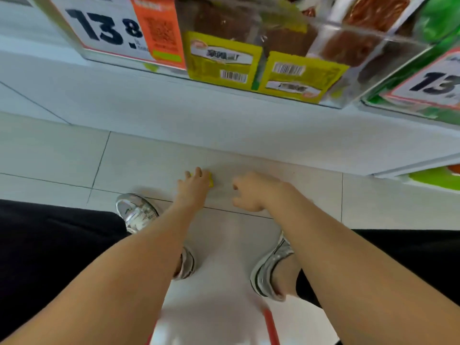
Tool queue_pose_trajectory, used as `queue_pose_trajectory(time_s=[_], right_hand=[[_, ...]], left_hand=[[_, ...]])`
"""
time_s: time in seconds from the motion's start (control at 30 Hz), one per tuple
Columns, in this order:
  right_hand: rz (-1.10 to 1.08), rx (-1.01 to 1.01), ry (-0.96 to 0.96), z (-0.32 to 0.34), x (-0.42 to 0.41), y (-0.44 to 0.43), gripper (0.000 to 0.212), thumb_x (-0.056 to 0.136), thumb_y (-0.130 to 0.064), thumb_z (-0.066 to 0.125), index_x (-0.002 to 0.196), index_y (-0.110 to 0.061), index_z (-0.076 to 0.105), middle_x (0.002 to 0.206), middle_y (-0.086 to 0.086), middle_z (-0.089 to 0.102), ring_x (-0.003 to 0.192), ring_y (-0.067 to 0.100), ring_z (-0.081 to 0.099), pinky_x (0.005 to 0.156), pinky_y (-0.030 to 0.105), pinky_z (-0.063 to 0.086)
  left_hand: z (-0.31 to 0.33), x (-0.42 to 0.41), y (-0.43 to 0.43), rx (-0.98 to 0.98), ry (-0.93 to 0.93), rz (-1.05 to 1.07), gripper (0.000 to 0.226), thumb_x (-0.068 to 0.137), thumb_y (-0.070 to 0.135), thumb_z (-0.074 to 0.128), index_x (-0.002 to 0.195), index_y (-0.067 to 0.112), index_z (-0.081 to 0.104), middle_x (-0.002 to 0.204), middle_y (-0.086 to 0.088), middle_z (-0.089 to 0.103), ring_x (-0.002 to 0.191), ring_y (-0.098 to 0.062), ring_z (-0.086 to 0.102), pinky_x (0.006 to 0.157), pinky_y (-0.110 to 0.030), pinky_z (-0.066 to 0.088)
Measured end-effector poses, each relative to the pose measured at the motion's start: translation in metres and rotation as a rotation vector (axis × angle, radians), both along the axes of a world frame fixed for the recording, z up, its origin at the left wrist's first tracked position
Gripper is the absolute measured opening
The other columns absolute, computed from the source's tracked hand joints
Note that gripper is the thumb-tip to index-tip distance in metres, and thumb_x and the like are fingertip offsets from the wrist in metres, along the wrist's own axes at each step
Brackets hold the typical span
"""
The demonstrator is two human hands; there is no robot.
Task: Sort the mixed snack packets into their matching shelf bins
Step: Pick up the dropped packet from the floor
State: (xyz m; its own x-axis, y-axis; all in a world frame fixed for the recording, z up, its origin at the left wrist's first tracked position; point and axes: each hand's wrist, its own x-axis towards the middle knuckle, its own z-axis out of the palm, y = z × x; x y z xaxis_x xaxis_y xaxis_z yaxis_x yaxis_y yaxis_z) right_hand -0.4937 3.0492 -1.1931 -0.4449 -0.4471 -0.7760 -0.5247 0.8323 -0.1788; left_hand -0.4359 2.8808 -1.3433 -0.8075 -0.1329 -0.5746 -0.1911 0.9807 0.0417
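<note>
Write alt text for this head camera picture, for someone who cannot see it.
A person bends down, left hand on a small yellow packet on the tiled floor, right hand loosely curled and empty beside it. Above, a clear shelf bin holds yellow packets beside a 13.8 price sign.

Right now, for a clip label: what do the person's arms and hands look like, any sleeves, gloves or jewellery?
The left hand and right hand are ungloved, on bare arms with no sleeves in view. No watch, bracelet or ring shows, though the picture is blurred.
</note>
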Motion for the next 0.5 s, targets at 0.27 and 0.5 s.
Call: queue_pose_trajectory(time_s=[0.27,0.5], right_hand=[[-0.036,0.033,0.000,-0.010,-0.003,0.012,0.039,0.100,-0.025,0.059,0.137,-0.014,0.059,0.136,0.014,0.061,0.115,0.033,0.064,0.091,0.037,0.053],[-0.160,-0.128,0.050,0.029,-0.004,0.031,0.079,0.083,-0.058,0.079,0.144,-0.016,0.050,0.135,0.009,0.058,0.118,0.030,0.060,0.097,0.044,0.053]], left_hand=[[-0.004,0.003,0.010,0.250,0.130,0.165,0.028,0.095,0.004,0.049,0.116,0.014,0.064,0.114,-0.013,0.069,0.105,-0.038,0.062,0.077,-0.037,0.045],[0.105,-0.031,0.004,0.699,-0.096,0.058,0.007,0.095,0.020,0.069,0.101,0.022,0.073,0.100,-0.004,0.074,0.092,-0.025,0.071,0.080,-0.041,0.059]])
